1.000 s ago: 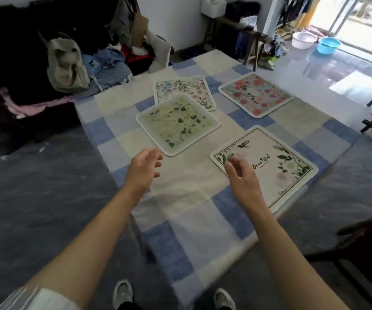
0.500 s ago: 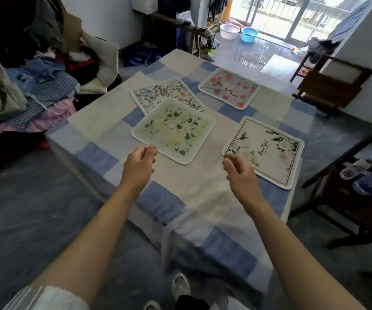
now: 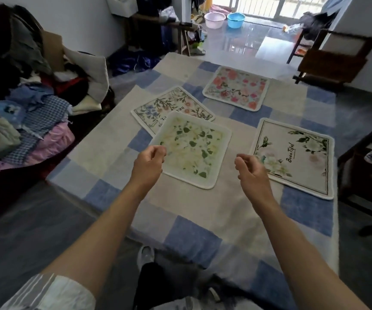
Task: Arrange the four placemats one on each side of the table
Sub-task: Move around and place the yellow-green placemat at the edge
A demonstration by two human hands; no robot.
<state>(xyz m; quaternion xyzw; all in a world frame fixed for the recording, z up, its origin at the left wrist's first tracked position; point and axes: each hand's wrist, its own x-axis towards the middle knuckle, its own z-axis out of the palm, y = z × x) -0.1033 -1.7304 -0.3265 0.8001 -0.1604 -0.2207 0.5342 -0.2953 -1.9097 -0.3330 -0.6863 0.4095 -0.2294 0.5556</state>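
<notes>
Nearest to the camera are the two bare forearms, which reach forward over the bench [image 3: 203,211]; it is covered with a blue and cream checked cloth [image 3: 191,238]. The left hand [image 3: 149,163] hovers at the near left corner of the yellow-green placemat [image 3: 194,148]. Its fingers [image 3: 158,151] are curled and pressed close together, the thumb meets the forefinger, and it holds nothing that I can see. The right hand [image 3: 251,171] hangs between that mat and the white placemat with the word "Beautiful" [image 3: 297,157]. Its fingers [image 3: 243,159] are loosely bent, a little apart, and empty.

The yellow-green placemat lies in the middle of the bench and its far corner overlaps the placemat with blue and pink sprigs [image 3: 169,106], which lies behind it to the left. The white one lies near the right edge of the bench. Farther away, near the far side, lies the pink flower placemat [image 3: 236,88], apart from the others.

On the left there is a pile of clothes [image 3: 35,104]. Far behind, on the shiny floor, stand a pink basin [image 3: 215,19] and a blue basin [image 3: 236,19]
</notes>
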